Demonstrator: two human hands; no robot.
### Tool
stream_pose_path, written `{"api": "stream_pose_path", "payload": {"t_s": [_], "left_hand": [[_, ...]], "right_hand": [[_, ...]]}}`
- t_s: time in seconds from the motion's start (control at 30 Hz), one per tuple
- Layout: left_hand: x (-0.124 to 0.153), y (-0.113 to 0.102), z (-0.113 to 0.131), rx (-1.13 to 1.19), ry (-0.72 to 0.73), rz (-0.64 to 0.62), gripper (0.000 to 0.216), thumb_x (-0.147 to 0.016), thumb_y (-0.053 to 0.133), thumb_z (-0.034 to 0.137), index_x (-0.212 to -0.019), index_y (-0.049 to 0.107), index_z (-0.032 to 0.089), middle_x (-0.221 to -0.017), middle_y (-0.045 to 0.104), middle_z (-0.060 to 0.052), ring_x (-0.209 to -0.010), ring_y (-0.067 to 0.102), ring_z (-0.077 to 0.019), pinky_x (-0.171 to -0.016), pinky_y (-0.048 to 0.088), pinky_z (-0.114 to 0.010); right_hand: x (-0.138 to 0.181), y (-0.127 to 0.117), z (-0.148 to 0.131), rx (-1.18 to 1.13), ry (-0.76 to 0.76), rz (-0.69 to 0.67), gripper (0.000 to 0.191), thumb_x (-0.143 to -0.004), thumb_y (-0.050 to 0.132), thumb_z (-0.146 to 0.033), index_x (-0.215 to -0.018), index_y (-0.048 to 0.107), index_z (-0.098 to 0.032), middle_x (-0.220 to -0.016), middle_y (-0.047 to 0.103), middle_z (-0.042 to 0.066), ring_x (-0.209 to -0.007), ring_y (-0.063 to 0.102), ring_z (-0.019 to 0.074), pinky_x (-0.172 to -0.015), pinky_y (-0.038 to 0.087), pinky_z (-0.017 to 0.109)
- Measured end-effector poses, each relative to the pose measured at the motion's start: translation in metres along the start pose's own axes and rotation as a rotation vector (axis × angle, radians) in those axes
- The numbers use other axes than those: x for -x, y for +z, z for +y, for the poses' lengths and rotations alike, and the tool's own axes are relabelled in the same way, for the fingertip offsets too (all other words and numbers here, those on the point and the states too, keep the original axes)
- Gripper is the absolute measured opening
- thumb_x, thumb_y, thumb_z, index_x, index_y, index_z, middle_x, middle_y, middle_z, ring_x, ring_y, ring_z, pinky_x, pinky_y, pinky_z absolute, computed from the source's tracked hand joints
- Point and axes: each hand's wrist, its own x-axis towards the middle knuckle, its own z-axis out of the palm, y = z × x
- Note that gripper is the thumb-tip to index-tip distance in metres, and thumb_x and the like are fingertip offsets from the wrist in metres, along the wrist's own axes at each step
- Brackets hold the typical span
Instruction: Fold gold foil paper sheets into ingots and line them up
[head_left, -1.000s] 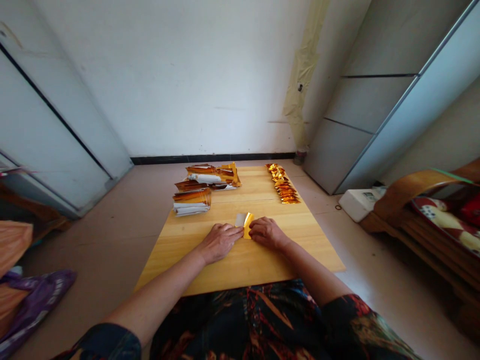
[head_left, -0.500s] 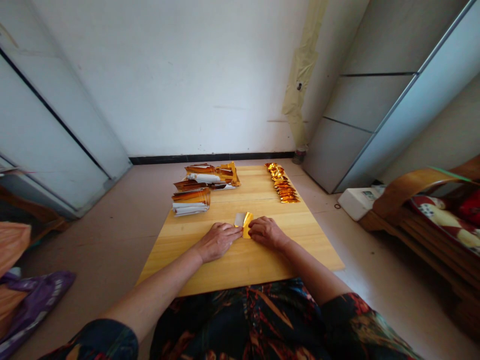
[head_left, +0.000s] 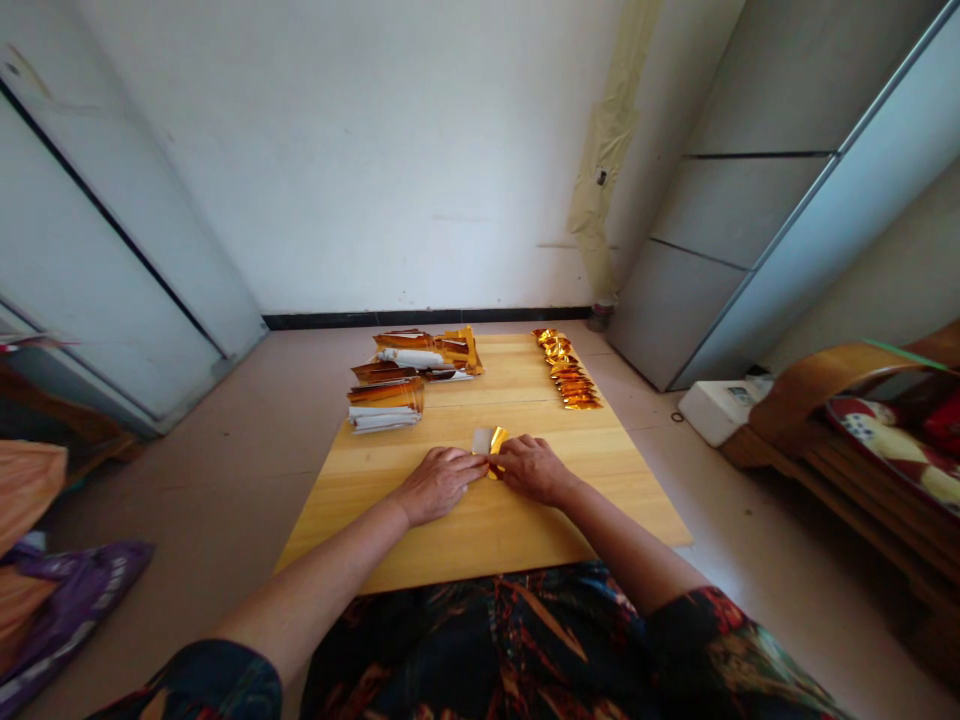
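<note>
A small piece of gold foil paper point(head_left: 497, 439) with a pale grey-white part point(head_left: 481, 441) lies on the wooden board in front of me. My left hand point(head_left: 442, 482) presses its left side down, fingers together and fingertips on the paper. From the right, my right hand point(head_left: 535, 468) has its fingers closed at the foil's edge, which looks folded over. The two hands almost meet, and they hide the lower part of the piece.
The board point(head_left: 480, 550) bears stacks of gold-and-white foil sheets point(head_left: 386, 405) at back left. A row of folded gold foil pieces point(head_left: 568, 375) lies at back right. A wooden seat point(head_left: 840, 470) and a white box point(head_left: 709, 412) stand right; a purple bag point(head_left: 82, 600) lies left.
My right hand has shifted slightly left, over the foil, toward my left fingertips. Less of the gold shows now. The left hand stays pressed on the paper.
</note>
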Motion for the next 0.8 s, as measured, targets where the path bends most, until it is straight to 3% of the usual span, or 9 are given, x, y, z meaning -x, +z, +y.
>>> {"api": "stream_pose_path", "payload": {"t_s": [0.57,0.67,0.8], "left_hand": [[0.005,-0.005,0.011,-0.092,-0.172,0.020,0.042,-0.085,0.051,0.022,-0.123,0.053,0.040,-0.137,0.047,-0.004,-0.125,0.039,-0.0277,-0.099,0.032,-0.053],[-0.005,-0.011,0.023,-0.058,-0.167,0.048,0.032,-0.083,0.055,0.025,-0.113,0.061,0.033,-0.128,0.054,-0.005,-0.120,0.043,-0.0269,-0.097,0.033,-0.050],[-0.022,-0.012,0.033,-0.001,-0.196,0.030,0.018,-0.082,0.059,0.034,-0.095,0.067,0.025,-0.099,0.065,-0.005,-0.098,0.053,-0.0225,-0.085,0.039,-0.040]], "right_hand": [[0.000,0.007,-0.002,-0.011,0.012,0.022,0.030,-0.089,0.049,-0.035,-0.118,0.057,-0.036,-0.117,0.056,0.004,-0.106,0.045,0.0229,-0.087,0.034,0.036],[-0.002,0.007,0.003,-0.022,-0.001,0.017,0.031,-0.086,0.052,-0.035,-0.116,0.059,-0.036,-0.116,0.056,0.004,-0.105,0.045,0.0230,-0.088,0.034,0.037],[-0.006,0.000,0.012,-0.046,-0.072,-0.043,0.027,-0.085,0.055,-0.034,-0.111,0.062,-0.037,-0.114,0.057,0.003,-0.102,0.047,0.0220,-0.088,0.036,0.037]]}}
